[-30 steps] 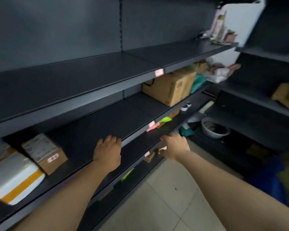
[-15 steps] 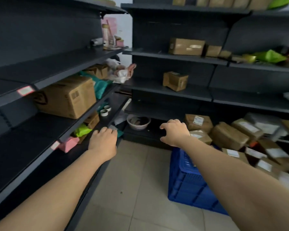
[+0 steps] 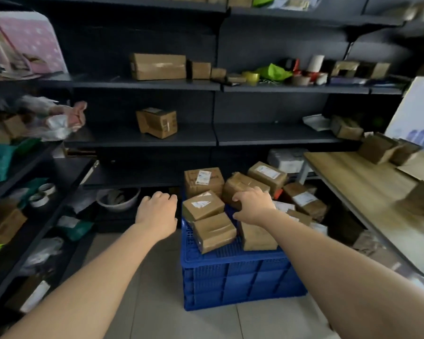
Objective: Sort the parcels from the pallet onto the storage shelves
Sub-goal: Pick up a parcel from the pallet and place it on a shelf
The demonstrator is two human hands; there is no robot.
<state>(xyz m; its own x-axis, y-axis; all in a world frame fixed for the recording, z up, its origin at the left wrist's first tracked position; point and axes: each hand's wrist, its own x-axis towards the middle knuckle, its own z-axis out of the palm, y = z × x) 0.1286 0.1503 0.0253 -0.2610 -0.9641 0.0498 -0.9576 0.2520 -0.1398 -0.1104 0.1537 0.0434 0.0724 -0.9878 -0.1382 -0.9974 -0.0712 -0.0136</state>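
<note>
Reaching forward with both hands over a blue plastic crate [image 3: 233, 277], lattice-moulded walls, hard and matte, standing on pale floor tile [image 3: 157, 309].

Heaped on its top and behind it: parcels [image 3: 202, 204], boxy brown cardboard, glossy tape bands, white printed labels. Mostly tilted, leaning on one another, none square to the crate.

Left hand [image 3: 157, 211]: palm down, fingers loosely curled, holding nothing, above the tile just left of the crate. Right hand [image 3: 253, 206]: palm down on a heavily taped parcel [image 3: 233, 187] mid-heap, fingers bent over its top edge, thumb spread wide; cannot tell whether gripping or merely resting. Crinkled, shiny tape over that parcel, corners rounded, no label visible.

Behind: dark metal shelves [image 3: 142, 139], flat and smooth, carrying a long carton [image 3: 158, 67], a small tilted box [image 3: 157, 123], a crumpled green bag [image 3: 274, 70]. On the left-hand shelving, white tape rolls [image 3: 44, 192], soft plastic bags, more cartons, blurred. Low down, a pale round bowl [image 3: 119, 199].

To the right, a wood-grain surface [image 3: 353, 182] with small cardboard boxes, crowding the crate on that side. Nothing between hands and heap.
</note>
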